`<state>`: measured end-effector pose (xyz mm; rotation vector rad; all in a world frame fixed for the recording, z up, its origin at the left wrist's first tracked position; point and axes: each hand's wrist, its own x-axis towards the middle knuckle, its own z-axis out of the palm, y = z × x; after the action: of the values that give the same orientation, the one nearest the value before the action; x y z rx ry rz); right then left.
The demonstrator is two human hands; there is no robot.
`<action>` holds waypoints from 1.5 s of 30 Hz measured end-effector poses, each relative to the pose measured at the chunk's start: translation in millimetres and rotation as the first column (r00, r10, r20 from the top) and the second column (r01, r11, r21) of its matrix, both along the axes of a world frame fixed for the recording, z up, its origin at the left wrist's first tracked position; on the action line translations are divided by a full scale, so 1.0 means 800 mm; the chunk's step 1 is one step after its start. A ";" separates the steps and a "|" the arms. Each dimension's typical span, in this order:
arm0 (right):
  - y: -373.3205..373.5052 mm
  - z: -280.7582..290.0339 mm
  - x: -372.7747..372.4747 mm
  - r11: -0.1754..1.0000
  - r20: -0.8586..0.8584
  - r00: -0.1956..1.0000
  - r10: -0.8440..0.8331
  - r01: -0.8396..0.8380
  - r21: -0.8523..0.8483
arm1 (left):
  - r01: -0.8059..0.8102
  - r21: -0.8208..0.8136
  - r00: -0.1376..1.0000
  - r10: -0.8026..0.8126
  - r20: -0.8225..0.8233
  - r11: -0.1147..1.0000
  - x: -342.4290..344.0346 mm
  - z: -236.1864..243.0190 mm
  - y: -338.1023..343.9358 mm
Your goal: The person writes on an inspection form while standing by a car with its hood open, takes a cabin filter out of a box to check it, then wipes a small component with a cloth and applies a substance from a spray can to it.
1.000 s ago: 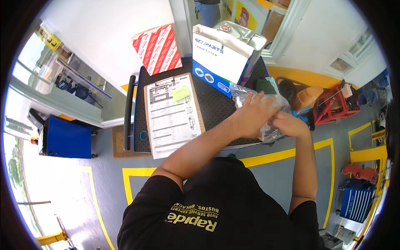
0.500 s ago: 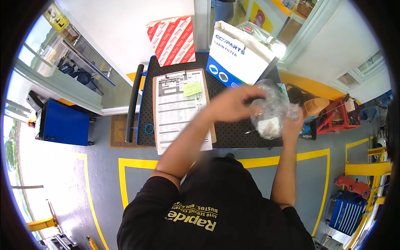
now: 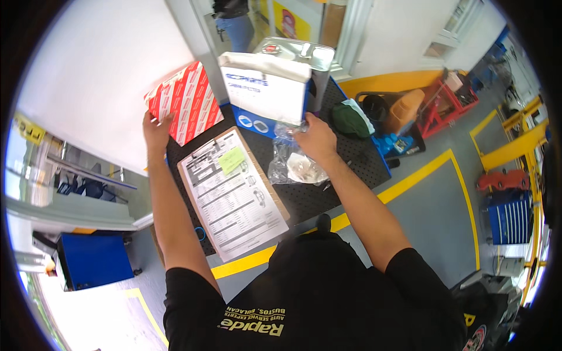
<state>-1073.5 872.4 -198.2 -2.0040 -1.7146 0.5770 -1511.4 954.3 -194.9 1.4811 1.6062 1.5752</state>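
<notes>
My left hand (image 3: 157, 124) reaches to the lower left of the red-and-white striped package (image 3: 190, 102), its fingers curved and apart against it. My right hand (image 3: 310, 133) grips the top of a crumpled clear plastic bag (image 3: 284, 164) with a whitish item inside, just below a white-and-blue carton (image 3: 263, 85). A clipboard (image 3: 277, 206) with a printed form and a green sticky note (image 3: 231, 159) lies between my arms. A dark green cloth bundle (image 3: 348, 119) is right of my right hand, and a silver metal can (image 3: 316, 58) stands behind the carton.
The black perforated cart top (image 3: 363, 161) is in front of me. At right are a bin (image 3: 398, 149) with containers, a red crate (image 3: 456, 99) and a yellow lift (image 3: 509, 140). A blue cabinet (image 3: 93, 260) stands at left. A person (image 3: 234, 26) is visible through a doorway.
My left hand has left the plastic bag and moved left to the striped package. My right hand has moved left and up toward the carton with the bag. The view has turned.
</notes>
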 end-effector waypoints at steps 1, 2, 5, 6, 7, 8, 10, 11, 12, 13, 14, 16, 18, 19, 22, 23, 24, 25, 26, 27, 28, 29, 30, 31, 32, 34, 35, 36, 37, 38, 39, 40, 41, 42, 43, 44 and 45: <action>-0.007 0.003 0.004 0.986 -0.024 0.999 0.030 -0.025 0.166 | -0.026 0.011 0.987 0.027 -0.155 1.000 -0.003 0.012 -0.007; -0.016 0.006 0.014 0.945 -0.035 0.998 0.054 -0.039 0.324 | -0.031 0.079 0.964 0.050 -0.261 0.996 0.009 0.023 -0.013; -0.074 0.067 0.067 0.887 -0.100 0.991 0.093 -0.037 0.460 | -0.020 0.223 0.895 0.117 -0.430 0.975 -0.001 0.070 -0.071; -0.089 0.075 0.098 0.881 -0.162 0.986 0.037 0.044 0.472 | 0.006 0.210 0.949 0.060 -0.309 0.978 0.016 0.096 -0.097; -0.112 0.097 0.123 0.846 -0.230 0.970 0.077 0.058 0.531 | -0.047 0.222 0.937 0.120 -0.328 0.974 0.036 0.123 -0.128; -0.133 0.087 0.178 0.808 -0.054 0.997 -0.048 0.071 0.585 | 0.007 0.228 0.972 0.047 -0.229 0.974 0.045 0.132 -0.147; -0.178 0.091 0.268 0.834 -0.453 0.849 -0.272 0.443 0.329 | 0.109 0.193 0.993 -0.097 -0.069 0.975 0.074 0.138 -0.169; -0.206 0.080 0.321 0.791 -0.521 0.843 -0.136 0.409 0.455 | 0.179 0.143 0.983 -0.181 0.003 0.973 0.104 0.135 -0.170; -0.222 0.068 0.349 0.795 -0.479 0.857 -0.188 0.419 0.438 | 0.288 0.087 0.951 -0.295 0.092 0.954 0.132 0.127 -0.171; -0.234 0.057 0.375 0.802 -0.436 0.870 -0.229 0.422 0.422 | 0.351 -0.080 0.929 -0.336 0.154 0.933 0.159 0.121 -0.171; -0.235 0.046 0.361 0.834 -0.547 0.814 -0.196 0.432 0.344 | 0.438 -0.133 0.897 -0.423 0.124 0.889 0.190 0.113 -0.171; -0.233 0.035 0.320 0.891 -0.738 0.659 -0.147 0.412 0.190 | 0.657 -0.151 0.749 -0.618 0.240 0.738 0.247 0.069 -0.160; -0.234 0.006 0.311 0.952 -0.864 0.492 -0.102 0.302 0.059 | 0.685 -0.448 0.729 -0.560 0.395 0.575 0.302 0.047 -0.156; -0.230 -0.017 0.315 0.980 -0.907 0.413 -0.079 0.198 0.004 | 0.682 -0.521 0.725 -0.567 0.390 0.513 0.320 0.030 -0.152; -0.193 -0.014 0.251 0.964 -0.737 0.674 -0.058 -0.153 -0.216 | 0.713 -0.599 0.695 -0.473 0.541 0.363 0.346 -0.032 -0.138; -0.189 -0.026 0.246 0.948 -0.639 0.766 -0.070 -0.147 -0.281 | 0.706 -0.632 0.704 -0.411 0.579 0.320 0.353 -0.036 -0.140; -0.187 -0.020 0.233 0.951 -0.659 0.747 -0.089 -0.134 -0.280 | 0.699 -0.639 0.710 -0.412 0.571 0.320 0.350 -0.046 -0.140; -0.188 -0.014 0.223 0.952 -0.678 0.727 -0.109 -0.120 -0.281 | 0.788 -0.531 0.613 -0.308 0.728 0.312 0.346 -0.052 -0.141; -0.184 -0.018 0.222 0.952 -0.686 0.720 -0.108 -0.123 -0.280 | 0.821 -0.475 0.556 -0.251 0.792 0.316 0.346 -0.058 -0.148; -0.180 -0.023 0.222 0.948 -0.639 0.769 -0.034 -0.177 -0.264 | 0.850 -0.419 0.492 -0.193 0.849 0.320 0.349 -0.058 -0.156; -0.175 -0.023 0.226 0.940 -0.582 0.812 0.038 -0.226 -0.254 | 0.778 -0.428 0.558 -0.193 0.807 0.460 0.373 -0.049 -0.170; -0.170 -0.017 0.230 0.939 -0.586 0.810 0.032 -0.225 -0.260 | 0.686 -0.421 0.623 -0.180 0.761 0.593 0.385 -0.044 -0.178; -0.163 -0.001 0.231 0.917 -0.518 0.849 0.103 -0.283 -0.280 | 0.680 -0.406 0.656 -0.258 0.710 0.610 0.378 -0.065 -0.178; -0.151 0.010 0.234 0.894 -0.443 0.879 0.174 -0.329 -0.303 | 0.674 -0.401 0.658 -0.256 0.708 0.621 0.375 -0.068 -0.180; -0.137 0.005 0.245 0.892 -0.442 0.877 0.189 -0.342 -0.296 | 0.669 -0.378 0.646 -0.250 0.721 0.640 0.369 -0.069 -0.185; -0.105 0.004 0.268 0.985 -0.535 0.834 0.136 -0.173 -0.019 | 0.644 -0.339 0.586 -0.158 0.795 0.686 0.359 -0.057 -0.204; -0.082 0.018 0.270 0.990 -0.564 0.815 0.136 -0.125 0.058 | 0.641 -0.293 0.553 -0.162 0.817 0.710 0.348 -0.050 -0.213; -0.055 0.031 0.259 0.962 -0.555 0.792 0.256 -0.150 0.229 | 0.616 -0.288 0.543 -0.131 0.829 0.733 0.335 -0.035 -0.225; -0.030 0.063 0.228 0.931 -0.360 0.893 0.271 -0.149 0.333 | 0.581 -0.288 0.537 -0.092 0.839 0.761 0.316 -0.021 -0.238; 0.002 0.068 0.208 0.948 -0.281 0.935 0.216 -0.132 0.290 | 0.521 -0.309 0.571 -0.055 0.819 0.796 0.293 -0.010 -0.252; 0.036 0.072 0.187 0.925 -0.178 0.960 0.217 -0.144 0.353 | 0.470 -0.325 0.597 -0.024 0.802 0.821 0.273 0.000 -0.262; 0.066 0.073 0.163 0.896 -0.077 0.973 0.218 -0.168 0.412 | 0.420 -0.331 0.618 0.001 0.786 0.845 0.252 0.011 -0.273; 0.089 0.072 0.141 0.895 -0.083 0.969 0.233 -0.180 0.409 | 0.369 -0.336 0.637 0.028 0.771 0.867 0.233 0.019 -0.284; 0.110 0.072 0.119 0.870 0.064 0.978 0.196 -0.204 0.450 | 0.297 -0.302 0.649 0.041 0.760 0.906 0.221 0.025 -0.295; 0.124 0.072 0.104 0.839 0.207 0.967 0.147 -0.233 0.492 | 0.222 -0.262 0.662 0.052 0.748 0.939 0.209 0.031 -0.304; 0.133 0.063 0.098 0.832 0.202 0.966 0.165 -0.246 0.497 | 0.200 -0.246 0.629 0.068 0.774 0.948 0.190 0.025 -0.312; 0.138 0.052 0.087 0.811 -0.050 0.958 0.283 -0.211 0.546 | 0.123 -0.240 0.628 0.111 0.770 0.963 0.188 0.028 -0.320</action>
<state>-1003.6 983.0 -156.9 -1.3334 -1.8182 0.2516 -1360.9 698.3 -172.6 0.4885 1.1934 1.5799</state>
